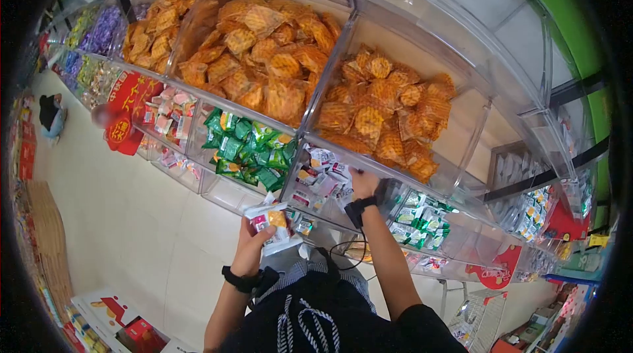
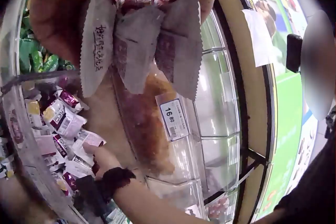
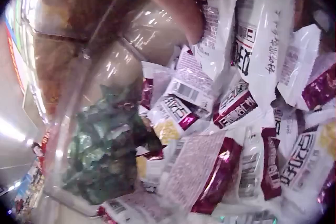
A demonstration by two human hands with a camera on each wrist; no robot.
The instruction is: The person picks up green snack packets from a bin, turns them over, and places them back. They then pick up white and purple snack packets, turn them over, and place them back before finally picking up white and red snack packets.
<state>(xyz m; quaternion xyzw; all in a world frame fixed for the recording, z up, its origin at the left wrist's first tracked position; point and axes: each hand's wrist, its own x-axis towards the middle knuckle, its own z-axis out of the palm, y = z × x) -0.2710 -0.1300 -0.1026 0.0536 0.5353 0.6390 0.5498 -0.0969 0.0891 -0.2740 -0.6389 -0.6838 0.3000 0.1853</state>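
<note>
three white-and-maroon snack packets [image 2: 137, 50] fanned in my left hand [image 1: 248, 249]; my right hand [image 1: 364, 185] pinches another packet [image 3: 216, 48] amid a jumbled heap [image 3: 205, 171].

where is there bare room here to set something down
Free: the beige strip right of the rightmost orange packets, and pale floor between bins and cartons at left. Crowded: white packets round the right hand, green packets beside them.

Head: bright, fisheye-curved, corners black | right wrist: glare on clear plastic [image 3: 113, 69], green packets [image 3: 105, 148] seemingly blurred

Downward head view, nearer wrist views
</note>
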